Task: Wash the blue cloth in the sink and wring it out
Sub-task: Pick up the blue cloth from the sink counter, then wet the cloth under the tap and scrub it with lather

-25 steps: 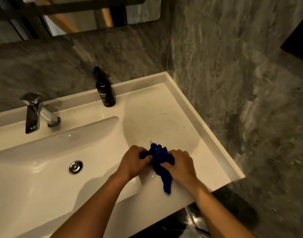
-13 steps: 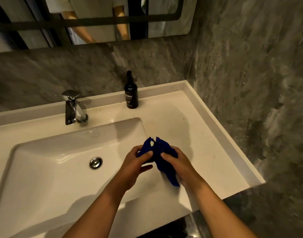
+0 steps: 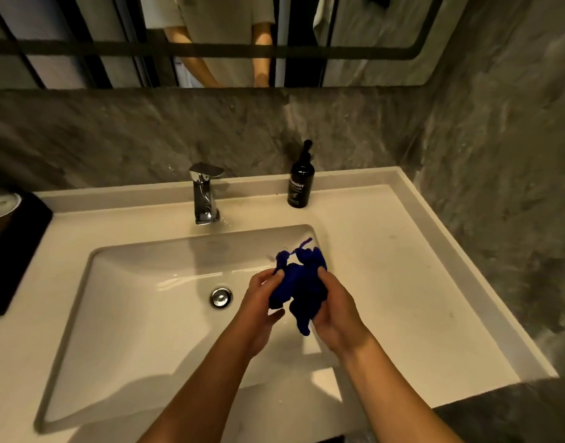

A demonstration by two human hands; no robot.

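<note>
A person's left hand (image 3: 262, 297) and right hand (image 3: 337, 310) hold a bunched blue cloth (image 3: 298, 284) over the right end of the sink (image 3: 115, 314) basin, thumbs pinching its folds and fingers curled beneath. No water runs from the faucet (image 3: 205, 195), so this looks like the carry-in step before washing. Next, one hand likely must let go to lift the lever.

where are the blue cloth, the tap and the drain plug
blue cloth (image 3: 298, 284), head view, middle of the bunched fabric
tap (image 3: 205, 199), head view, chrome body
drain plug (image 3: 221, 297), head view, centre of the metal disc
</note>
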